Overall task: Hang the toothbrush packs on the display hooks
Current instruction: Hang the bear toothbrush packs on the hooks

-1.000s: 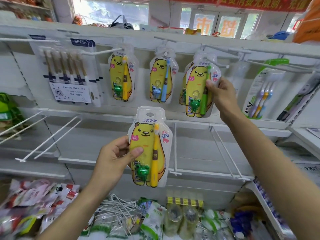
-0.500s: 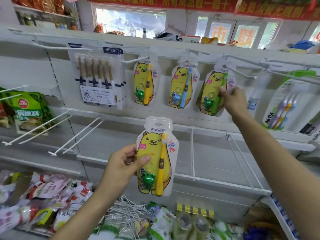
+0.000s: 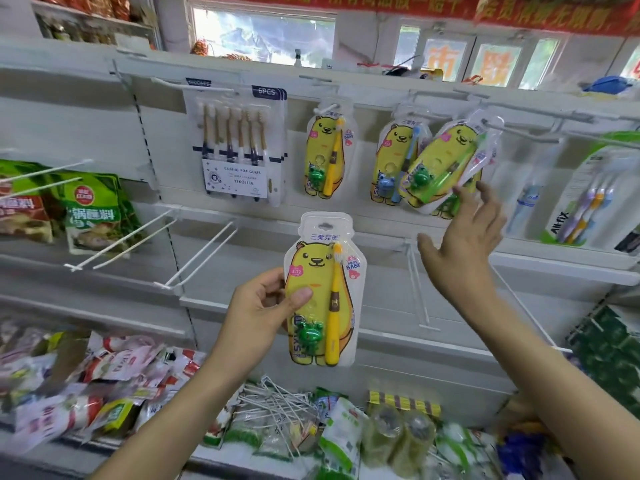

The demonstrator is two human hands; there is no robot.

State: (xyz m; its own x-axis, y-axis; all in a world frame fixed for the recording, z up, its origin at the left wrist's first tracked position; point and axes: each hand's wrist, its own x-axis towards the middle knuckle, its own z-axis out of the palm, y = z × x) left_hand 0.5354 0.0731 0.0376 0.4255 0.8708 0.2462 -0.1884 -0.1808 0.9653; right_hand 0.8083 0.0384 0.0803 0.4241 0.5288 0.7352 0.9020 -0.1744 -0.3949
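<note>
My left hand grips a yellow bear toothbrush pack by its left edge, thumb across the front, in front of the lower shelf. On the upper hooks hang a yellow-brush pack, a blue-brush pack and a green-brush pack, which swings tilted to the left on its hook. My right hand is just below that green pack, fingers spread and holding nothing.
A six-brush pack hangs at the upper left. Bare white hooks stick out from the lower rail. An adult brush pack hangs at the right. Snack bags and loose wire hooks lie lower down.
My right hand has let go of the green-brush pack and dropped below it; that pack now swings tilted on its hook. The view has shifted left.
</note>
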